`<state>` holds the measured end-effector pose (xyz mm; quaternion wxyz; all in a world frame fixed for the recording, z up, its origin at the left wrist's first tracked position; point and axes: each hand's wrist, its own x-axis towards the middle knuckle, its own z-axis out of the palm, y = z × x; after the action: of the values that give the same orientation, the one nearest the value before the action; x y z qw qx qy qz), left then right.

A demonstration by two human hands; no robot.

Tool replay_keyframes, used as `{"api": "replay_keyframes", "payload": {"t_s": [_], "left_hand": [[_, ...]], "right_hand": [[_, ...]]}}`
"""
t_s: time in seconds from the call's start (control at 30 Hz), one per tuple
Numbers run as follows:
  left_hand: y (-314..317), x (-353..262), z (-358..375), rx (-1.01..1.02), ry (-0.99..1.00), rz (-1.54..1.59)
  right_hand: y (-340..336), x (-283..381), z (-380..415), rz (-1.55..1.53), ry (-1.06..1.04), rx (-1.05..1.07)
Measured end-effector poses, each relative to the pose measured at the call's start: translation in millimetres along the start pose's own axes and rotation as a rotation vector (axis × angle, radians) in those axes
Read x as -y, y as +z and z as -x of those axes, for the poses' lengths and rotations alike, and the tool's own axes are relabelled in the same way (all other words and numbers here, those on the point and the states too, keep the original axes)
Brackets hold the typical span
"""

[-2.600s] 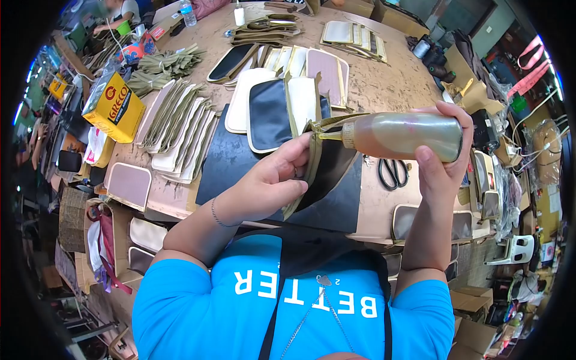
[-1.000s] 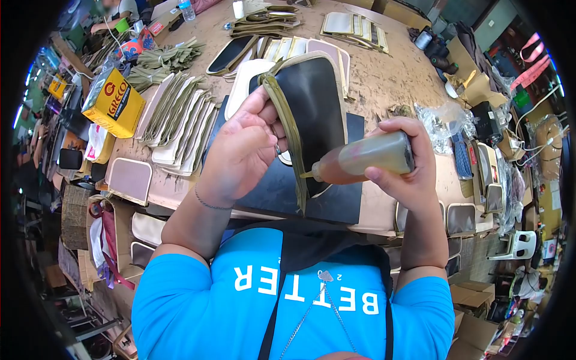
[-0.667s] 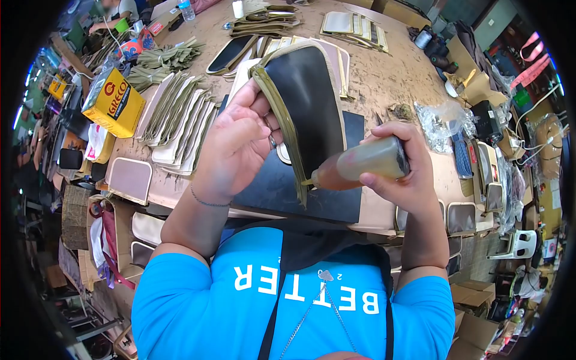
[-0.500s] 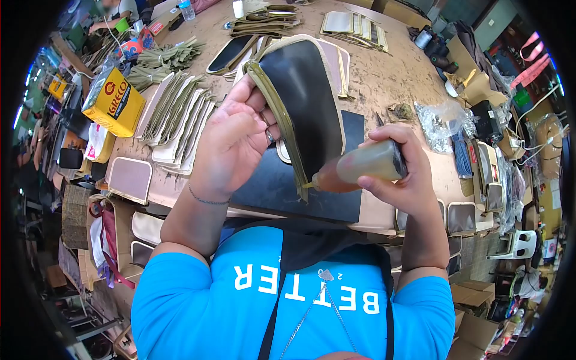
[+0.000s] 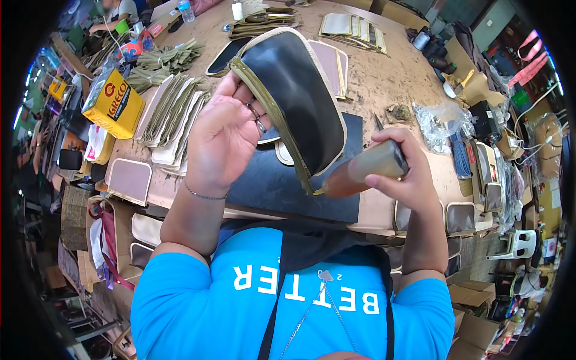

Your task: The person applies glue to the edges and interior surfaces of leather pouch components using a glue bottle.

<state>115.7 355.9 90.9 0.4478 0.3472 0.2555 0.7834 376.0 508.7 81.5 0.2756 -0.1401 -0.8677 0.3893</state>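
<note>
My left hand (image 5: 231, 129) holds up a black panel (image 5: 294, 90) with a cream edge, its fingers behind an olive strip (image 5: 273, 117) that runs along the panel's left side. In my right hand (image 5: 405, 174) is a squeeze bottle (image 5: 363, 171) of amber liquid, tipped to the left. Its thin yellow nozzle is right at the lower end of the olive strip. Below both hands lies a dark flat board (image 5: 270, 189) on the table. A second panel shows partly behind the held one.
Stacked panels with olive strips (image 5: 174, 117) lie on the table (image 5: 384, 72) at left, beside a yellow Greco can (image 5: 117, 105). More stacks (image 5: 354, 30) are at the back. Clear plastic (image 5: 444, 123) and thread spools (image 5: 423, 39) stand at right. Another person (image 5: 120, 12) sits far left.
The held panel has tilted and swung so that more of its black face shows. The bottle has shifted slightly right, its nozzle staying near the strip's lower end.
</note>
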Motion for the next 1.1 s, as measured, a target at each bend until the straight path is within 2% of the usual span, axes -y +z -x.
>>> {"api": "replay_keyframes", "payload": {"t_s": [0.1, 0.17, 0.23, 0.27, 0.3, 0.37, 0.47, 0.5, 0.53, 0.57, 0.6, 0.63, 0.67, 0.7, 0.77, 0.87, 0.97, 1.07, 1.1], "left_hand": [[-9.3, 7.2, -3.6, 0.029, -0.053, 0.115], [-23.2, 18.9, -9.6, 0.079, -0.133, 0.252], [-27.1, 37.5, -16.3, 0.037, -0.271, 0.377], [-31.6, 48.0, -20.9, 0.101, -0.314, 0.417], [-36.2, 60.7, -25.4, 0.024, -0.356, 0.407], [-71.4, 77.8, -36.2, 0.145, -0.433, 0.448], [-83.0, 33.0, -42.5, -0.087, -0.600, -0.442], [-110.1, 25.5, -51.4, -0.171, -0.528, -0.773], [-146.1, 19.0, -62.4, -0.210, -0.347, -1.144], [-186.1, 10.3, -64.7, -0.352, -0.184, -1.619], [-180.1, -13.3, -60.1, -0.489, -0.260, -2.109], [-181.6, -24.9, -53.0, -0.585, -0.487, -2.272], [-224.0, -36.0, -53.2, -0.568, -0.742, -2.166], [-237.9, -42.9, -46.6, -0.554, -0.956, -2.135], [-206.8, -45.0, -36.0, -0.529, -1.141, -2.177], [-218.1, -38.1, -36.0, -0.492, -1.105, -2.177], [-212.2, -40.9, -35.2, -0.418, -1.155, -2.161], [-196.9, -37.6, -29.8, -0.283, -1.268, -2.274], [-195.0, -36.3, -28.1, -0.288, -1.264, -2.280]], "right_hand": [[-7.9, -24.7, -2.7, -0.341, 0.131, 0.008], [2.7, -40.3, -13.6, -0.752, 0.092, 0.016], [19.2, -55.3, -24.0, -1.075, 0.060, -0.007], [25.6, -57.9, -27.3, -1.155, 0.065, 0.004], [28.1, -56.9, -29.8, -1.199, 0.122, 0.028], [35.3, -69.1, -32.2, -1.155, 0.198, -0.119], [38.7, -81.0, -28.3, -1.098, 0.226, -0.299], [35.2, -84.8, -25.0, -1.095, 0.238, -0.315], [28.5, -89.6, -19.9, -1.094, 0.251, -0.333], [21.7, -96.0, -14.6, -1.093, 0.268, -0.352], [14.5, -105.9, -9.9, -1.086, 0.238, -0.332], [9.4, -109.5, -6.2, -1.113, 0.239, -0.351], [5.8, -111.7, -2.0, -1.140, 0.237, -0.371], [2.0, -114.1, 2.5, -1.166, 0.237, -0.391], [-5.3, -122.9, 10.2, -1.173, 0.234, -0.442], [-5.2, -132.7, 14.8, -1.246, 0.251, -0.546], [-5.7, -144.1, 17.8, -1.264, 0.161, -0.531], [-9.0, -155.4, 20.7, -1.255, 0.138, -0.457], [-6.8, -151.3, 19.0, -1.226, 0.172, -0.497]]}}
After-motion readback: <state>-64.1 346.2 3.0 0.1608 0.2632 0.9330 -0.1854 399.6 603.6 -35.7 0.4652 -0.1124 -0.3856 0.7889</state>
